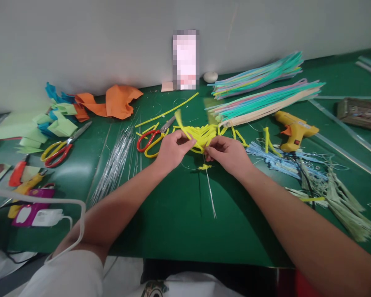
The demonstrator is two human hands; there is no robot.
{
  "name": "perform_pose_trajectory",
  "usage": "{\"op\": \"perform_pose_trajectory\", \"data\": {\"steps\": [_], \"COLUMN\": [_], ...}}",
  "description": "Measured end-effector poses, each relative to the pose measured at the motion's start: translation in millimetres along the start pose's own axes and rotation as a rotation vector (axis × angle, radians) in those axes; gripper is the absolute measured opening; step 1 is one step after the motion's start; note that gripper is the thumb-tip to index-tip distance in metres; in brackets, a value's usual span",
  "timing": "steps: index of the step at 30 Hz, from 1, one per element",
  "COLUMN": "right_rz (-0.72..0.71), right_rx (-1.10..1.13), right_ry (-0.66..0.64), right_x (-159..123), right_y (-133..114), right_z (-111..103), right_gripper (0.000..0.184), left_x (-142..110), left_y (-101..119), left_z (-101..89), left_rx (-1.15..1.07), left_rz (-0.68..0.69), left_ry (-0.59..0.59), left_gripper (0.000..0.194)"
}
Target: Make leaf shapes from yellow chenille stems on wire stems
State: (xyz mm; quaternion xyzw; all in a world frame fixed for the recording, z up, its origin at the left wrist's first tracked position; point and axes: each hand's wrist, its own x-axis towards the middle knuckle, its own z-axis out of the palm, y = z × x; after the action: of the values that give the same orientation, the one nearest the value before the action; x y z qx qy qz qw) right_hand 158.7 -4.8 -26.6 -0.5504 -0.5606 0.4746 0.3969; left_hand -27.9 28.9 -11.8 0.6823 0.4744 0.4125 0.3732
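Both my hands meet over the middle of the green table (173,222). My left hand (172,149) is closed, pinching a bundle of yellow straw strips (204,136) from the left. My right hand (227,153) is closed on the same bundle from the right, fingertips pressed at its lower edge. A thin silver wire (210,194) hangs down from the bundle toward me, with a small yellow scrap (204,167) on it. More yellow strips fan out behind the hands.
Red-and-yellow scissors (150,139) lie just left of my hands, a second pair (60,149) farther left. A sheaf of wires (114,165), coloured straws (259,101), a yellow glue gun (295,130), blue and green fringes (297,165), orange and green paper (117,101) surround them.
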Motion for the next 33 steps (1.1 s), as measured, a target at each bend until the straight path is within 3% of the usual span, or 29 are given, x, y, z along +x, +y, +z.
{"op": "perform_pose_trajectory", "data": {"steps": [8,16,19,21,26,33], "right_rz": [-0.021,-0.070,-0.112,-0.141,-0.202,-0.452], "right_rx": [-0.027,0.014,0.007,-0.010,-0.077,-0.228], "right_ry": [0.083,0.177,0.212,0.223,0.274,0.440], "right_x": [-1,-7,-8,-8,-9,-18], "right_y": [0,-6,-7,-7,-7,-18], "right_z": [1,3,4,4,4,9], "right_gripper": [0.009,0.009,0.007,0.006,0.005,0.003], "left_x": [-6,-9,-9,-9,-14,-21], "left_y": [-4,-1,1,0,1,10], "left_z": [6.5,15.1,16.9,17.5,18.0,19.2], "left_rx": [-0.030,-0.353,-0.449,-0.471,-0.404,-0.352], "left_rz": [0.004,-0.296,-0.348,-0.313,-0.081,0.056], "left_ry": [0.115,0.142,0.118,0.112,0.159,0.303], "left_gripper": [0.013,0.020,0.019,0.020,0.020,0.019]}}
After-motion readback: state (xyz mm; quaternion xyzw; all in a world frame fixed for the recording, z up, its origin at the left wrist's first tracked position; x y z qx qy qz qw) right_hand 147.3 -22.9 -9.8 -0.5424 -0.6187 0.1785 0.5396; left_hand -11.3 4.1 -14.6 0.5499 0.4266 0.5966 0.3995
